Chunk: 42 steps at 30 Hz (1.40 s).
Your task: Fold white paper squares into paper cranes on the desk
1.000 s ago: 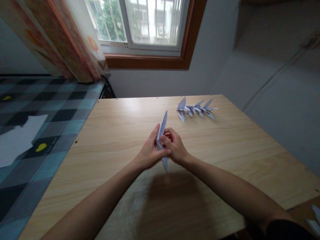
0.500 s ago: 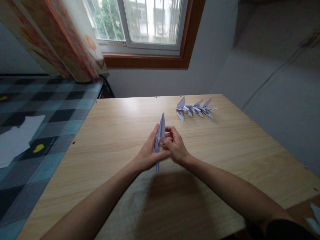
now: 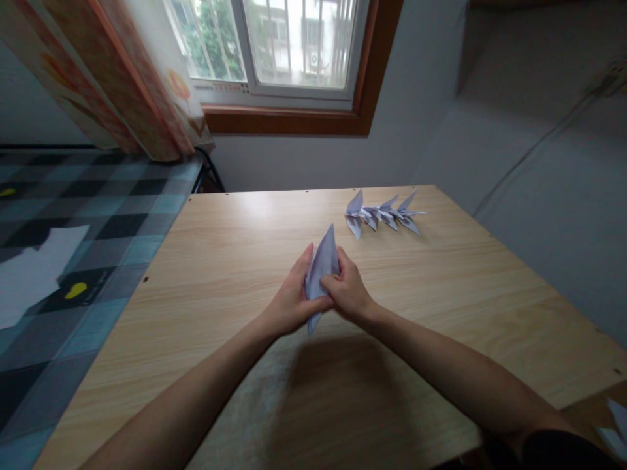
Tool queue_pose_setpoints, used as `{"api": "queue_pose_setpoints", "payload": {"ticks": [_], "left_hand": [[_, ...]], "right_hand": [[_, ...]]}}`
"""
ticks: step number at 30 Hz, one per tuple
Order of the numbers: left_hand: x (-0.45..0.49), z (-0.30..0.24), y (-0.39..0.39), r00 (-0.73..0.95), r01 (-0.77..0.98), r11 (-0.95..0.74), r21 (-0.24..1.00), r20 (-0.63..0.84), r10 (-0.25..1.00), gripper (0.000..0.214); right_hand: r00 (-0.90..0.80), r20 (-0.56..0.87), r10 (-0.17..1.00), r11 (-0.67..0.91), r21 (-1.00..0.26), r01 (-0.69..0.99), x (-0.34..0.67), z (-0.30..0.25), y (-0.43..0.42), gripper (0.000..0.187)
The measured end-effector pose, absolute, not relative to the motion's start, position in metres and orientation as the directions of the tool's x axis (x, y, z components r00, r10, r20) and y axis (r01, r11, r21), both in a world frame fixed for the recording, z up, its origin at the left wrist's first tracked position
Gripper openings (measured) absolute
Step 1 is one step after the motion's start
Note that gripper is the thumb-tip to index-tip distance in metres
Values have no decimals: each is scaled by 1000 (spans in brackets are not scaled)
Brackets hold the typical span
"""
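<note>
Between my two hands, above the wooden table (image 3: 235,248), is a folded piece of pale paper (image 3: 323,260) with a pointed top and a pointed lower end. My left hand (image 3: 292,297) grips its left side, thumb across the front near the bottom. On the right edge my right hand (image 3: 349,287) pinches it, thumb on the front face and the other fingers behind, mostly hidden. Farther back lies a row of folded paper pieces (image 3: 382,214) with pointed tips, shaped like paired leaves.
Left of the table is a surface with a checked cloth (image 3: 112,225), bearing white paper sheets (image 3: 39,274). A window (image 3: 298,46) and a patterned curtain (image 3: 137,78) are behind. More white paper (image 3: 614,421) shows at the lower right edge.
The folded paper has opened out to the right, showing a broader face, and its tip has shifted right. My right thumb and fingers have closed on its right edge.
</note>
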<state>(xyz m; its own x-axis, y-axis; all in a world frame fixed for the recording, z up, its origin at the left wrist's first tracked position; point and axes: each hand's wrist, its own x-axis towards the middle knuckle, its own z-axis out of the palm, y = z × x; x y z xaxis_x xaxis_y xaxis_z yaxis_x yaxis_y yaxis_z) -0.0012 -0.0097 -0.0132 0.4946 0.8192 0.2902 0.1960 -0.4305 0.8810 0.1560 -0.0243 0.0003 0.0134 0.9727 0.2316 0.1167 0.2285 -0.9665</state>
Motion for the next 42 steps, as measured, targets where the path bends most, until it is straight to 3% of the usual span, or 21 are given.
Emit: {"api": "queue_pose_setpoints", "payload": {"ticks": [5,9,12,15,22,26,28,30,32,36,42], "left_hand": [[-2,-8,-14,536,278,-513,812,313,784,94],[-4,-7,-12,504,271,-536,800,356,787,74],[-11,-8,-3,390,287,-508,812,385,836,60],[-25,-8,10,330,377,-532,759,426,842,59],[-40,-5,20,576,537,-652,535,332,747,39],[-33,-2,11,672,588,-731,347,294,680,33],[-31,-1,7,697,594,-752,286,283,658,32],[-30,0,6,703,600,-759,252,285,651,30],[-30,2,5,697,613,-755,231,292,655,28],[-31,5,3,686,652,-734,190,264,678,27],[-31,6,1,675,668,-719,190,252,694,28]], "right_hand": [[160,227,961,195,-962,191,154,-3,-22,42],[138,275,951,223,-925,309,160,-6,-16,30],[45,371,927,331,-870,366,175,-6,-5,32],[-195,460,866,497,-754,429,197,-7,6,38],[-601,279,749,633,-571,524,234,2,13,48],[-591,242,769,611,-547,572,228,11,12,30],[-532,313,787,613,-499,613,216,11,13,41],[-519,359,775,631,-423,650,200,6,14,67],[-588,287,756,655,-329,681,186,0,15,85],[-643,113,758,651,-192,734,177,-8,16,95],[-634,70,770,638,-126,760,198,-8,6,104]]}}
